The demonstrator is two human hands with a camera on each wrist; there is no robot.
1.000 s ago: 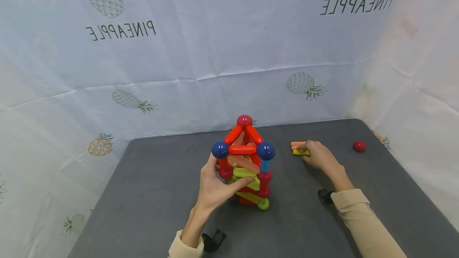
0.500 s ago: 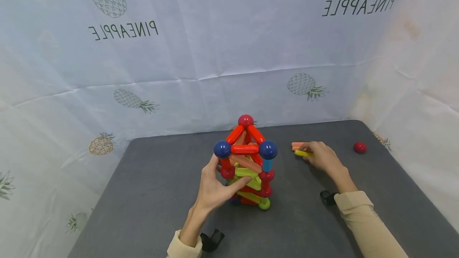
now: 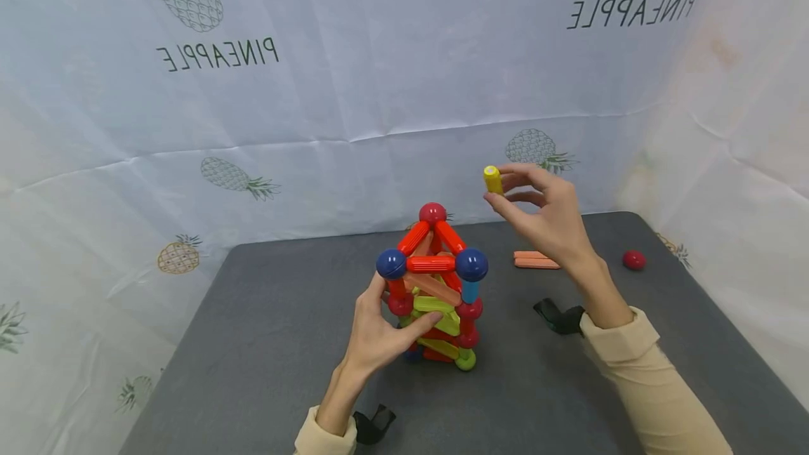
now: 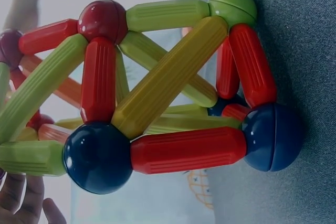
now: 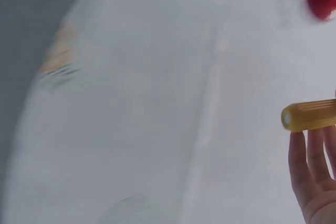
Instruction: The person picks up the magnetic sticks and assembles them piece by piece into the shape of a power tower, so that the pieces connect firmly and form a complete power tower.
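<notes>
A tower of coloured magnetic rods and balls (image 3: 431, 265) stands on the grey table, with a red ball (image 3: 432, 213) at its peak and two blue balls below that. My left hand (image 3: 374, 334) steadies the tower from its left side, thumb across the front and fingers behind, partly hidden. Up to the right of the peak, my right hand (image 3: 548, 210) pinches a short yellow magnetic rod (image 3: 492, 180) between thumb and fingers. The right wrist view shows the same yellow rod (image 5: 310, 115) end-on at the fingertips. Close up, the left wrist view shows the lower tower, with a blue ball (image 4: 97, 157).
Two orange rods (image 3: 536, 260) lie side by side on the table (image 3: 284, 343) behind the right forearm. Farther right is a loose red ball (image 3: 634, 260). A white pineapple-print cloth (image 3: 379, 55) hangs behind the table and at its sides.
My right hand has picked the yellow rod off the table beside the orange rods and lifted it up and left, near the tower's peak. My left hand keeps its place on the tower.
</notes>
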